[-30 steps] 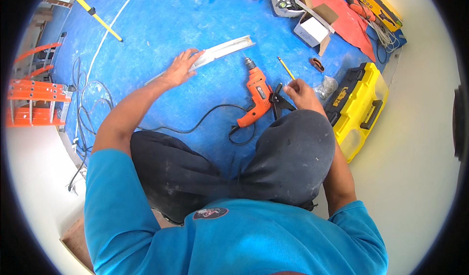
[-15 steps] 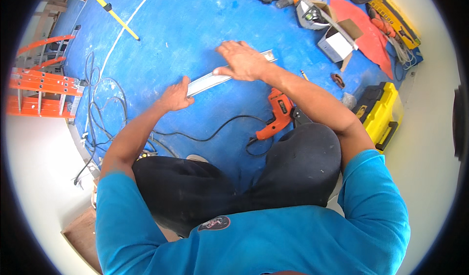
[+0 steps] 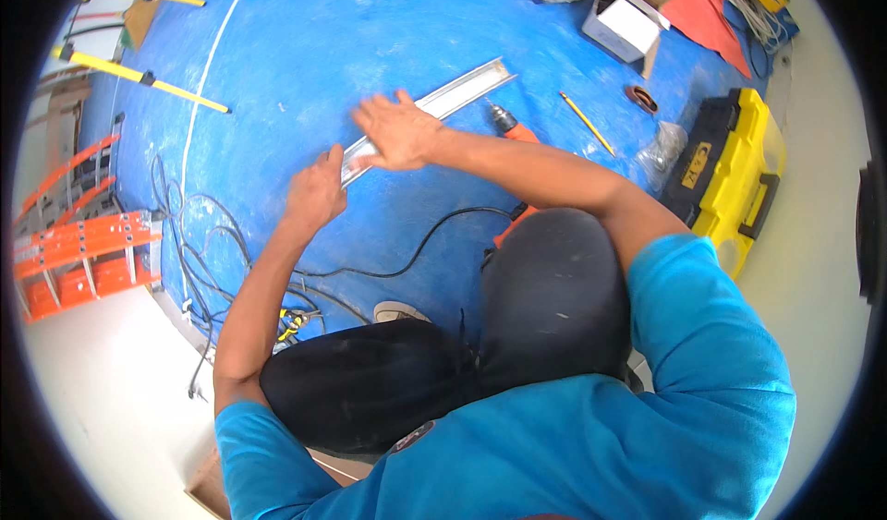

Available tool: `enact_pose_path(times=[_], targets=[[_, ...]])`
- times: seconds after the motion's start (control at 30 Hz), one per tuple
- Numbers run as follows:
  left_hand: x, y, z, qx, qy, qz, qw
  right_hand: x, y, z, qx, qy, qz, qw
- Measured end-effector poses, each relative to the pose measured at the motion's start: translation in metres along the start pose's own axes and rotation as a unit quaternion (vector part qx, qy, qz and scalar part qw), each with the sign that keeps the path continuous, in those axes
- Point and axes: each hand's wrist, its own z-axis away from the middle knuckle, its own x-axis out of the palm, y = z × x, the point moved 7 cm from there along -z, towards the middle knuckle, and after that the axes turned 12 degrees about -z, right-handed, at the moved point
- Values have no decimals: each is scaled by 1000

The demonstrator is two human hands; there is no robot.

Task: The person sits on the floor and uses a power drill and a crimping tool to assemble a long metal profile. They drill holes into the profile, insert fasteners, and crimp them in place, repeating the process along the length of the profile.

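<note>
Head view: pale metal channel point(image 3: 467, 89) slants across the blue floor point(image 3: 416, 21), far end near the drill point(image 3: 517, 130); whether it lies flat or is slightly raised, cannot tell. Left hand point(image 3: 317, 190): grip clasped round its near end. Right hand point(image 3: 395, 134): grip loose, fingers spread over the channel, blurred; contact pressure unclear. Handling, judged: light, stiff lengthwise, thin walls may dent, smooth faces may slip; best held by both side flanges, clear of the cut ends
</note>
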Motion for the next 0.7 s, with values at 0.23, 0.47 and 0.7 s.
enact_pose_path(times=[0.23, 0.47, 0.7], targets=[[-5, 5, -2, 5, 34, 15, 999, 8, 5, -6, 50, -83, -15, 995], [11, 14, -2, 20, -26, 48, 998, 11, 2, 2, 35, -74, -24, 996], [40, 3, 5, 5, -37, 250, 968, -145, 33, 126, 303, 193, -181, 915]])
